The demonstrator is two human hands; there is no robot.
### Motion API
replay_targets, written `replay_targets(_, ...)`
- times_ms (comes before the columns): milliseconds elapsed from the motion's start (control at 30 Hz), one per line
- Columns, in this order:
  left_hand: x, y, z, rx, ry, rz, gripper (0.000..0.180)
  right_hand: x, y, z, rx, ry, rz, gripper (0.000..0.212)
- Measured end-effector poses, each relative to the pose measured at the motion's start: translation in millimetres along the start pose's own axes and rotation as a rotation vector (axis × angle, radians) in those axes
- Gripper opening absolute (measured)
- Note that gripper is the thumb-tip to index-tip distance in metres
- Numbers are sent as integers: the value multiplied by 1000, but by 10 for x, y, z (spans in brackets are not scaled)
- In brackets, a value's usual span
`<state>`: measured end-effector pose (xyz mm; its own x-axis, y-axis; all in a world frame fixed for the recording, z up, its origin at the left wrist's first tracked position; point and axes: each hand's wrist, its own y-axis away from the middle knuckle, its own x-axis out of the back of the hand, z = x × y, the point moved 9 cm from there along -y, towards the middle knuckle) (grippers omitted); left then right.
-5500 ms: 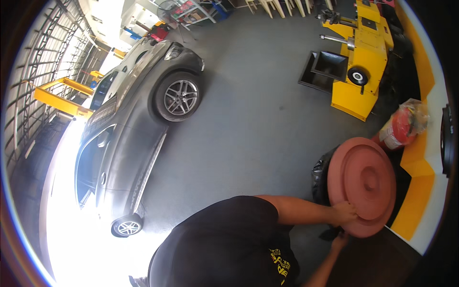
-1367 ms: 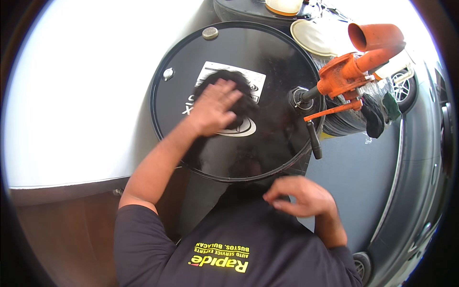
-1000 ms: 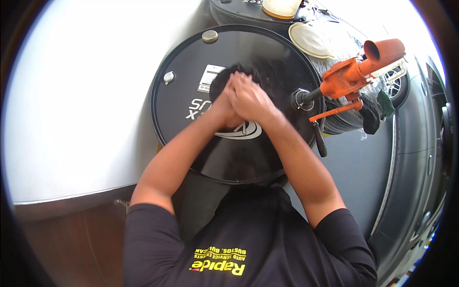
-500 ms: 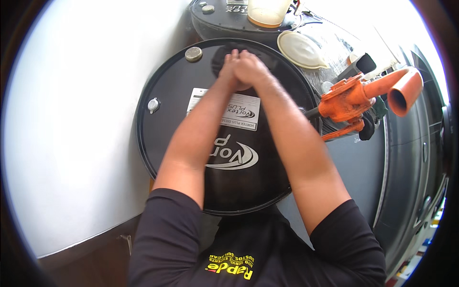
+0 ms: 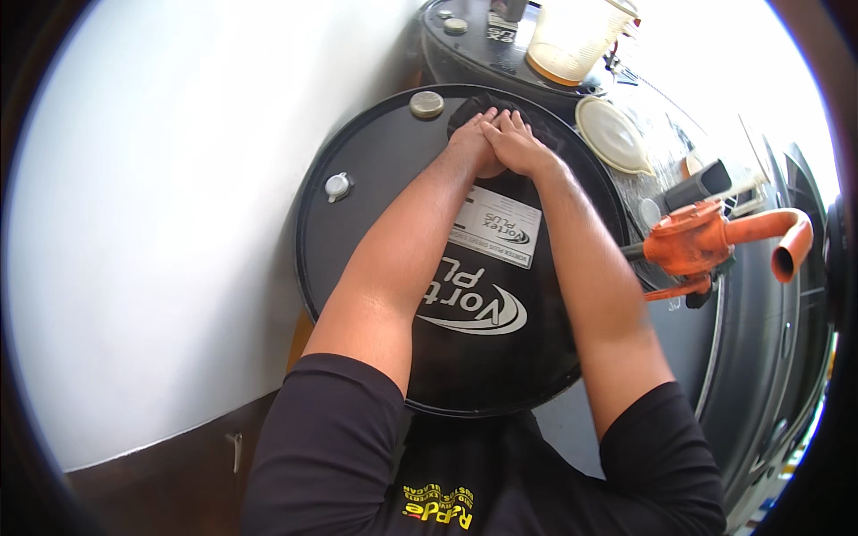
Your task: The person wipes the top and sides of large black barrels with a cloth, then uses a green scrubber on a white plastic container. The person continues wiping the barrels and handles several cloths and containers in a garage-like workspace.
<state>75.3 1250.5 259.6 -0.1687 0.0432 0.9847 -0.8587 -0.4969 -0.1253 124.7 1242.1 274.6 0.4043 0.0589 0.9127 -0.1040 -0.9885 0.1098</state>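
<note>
In front of me stands a black drum (image 5: 371, 237), its flat top marked with white print and a white label (image 5: 514, 228). Both my arms reach to the far part of the top. My left hand (image 5: 472, 147) and my right hand (image 5: 518, 146) lie close together, the right overlapping the left. Their fingers stretch forward, flat, over a dark, crumpled piece that looks like a black cloth (image 5: 541, 128); the palms hide part of it. Left of the hands sits a round metal cap (image 5: 426, 104), and nearer me a smaller silvery cap (image 5: 338, 187).
An orange hand pump (image 5: 688, 239) with a curved spout stands right of the drum. Behind is a second black drum (image 5: 447, 58) carrying a translucent pitcher (image 5: 576, 40). A pale round lid (image 5: 612, 134) lies beyond the right rim. A white wall (image 5: 179, 223) runs along the left.
The whole scene has shifted right and slightly down in the picture. My hands remain together on the drum's far part, and more of the dark cloth shows around the fingers.
</note>
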Motion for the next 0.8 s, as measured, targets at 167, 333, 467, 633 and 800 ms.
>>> replay_targets(167,77,915,-165,269,-93,-84,82,-558,166,-649,254,164,-106,88)
replay_targets(333,203,2055,-447,221,-164,-163,80,-788,868,-1563,348,-175,-63,93)
replay_targets(467,387,2238,-866,412,-161,-53,72,-859,250,-2101,465,-232,-101,90)
replay_targets(633,458,2632,-621,491,-256,-64,74,-983,834,-2227,617,-224,-108,79)
replay_targets(800,428,2925,406,357,-156,-52,79,-813,1915,-1776,554,-207,56,85)
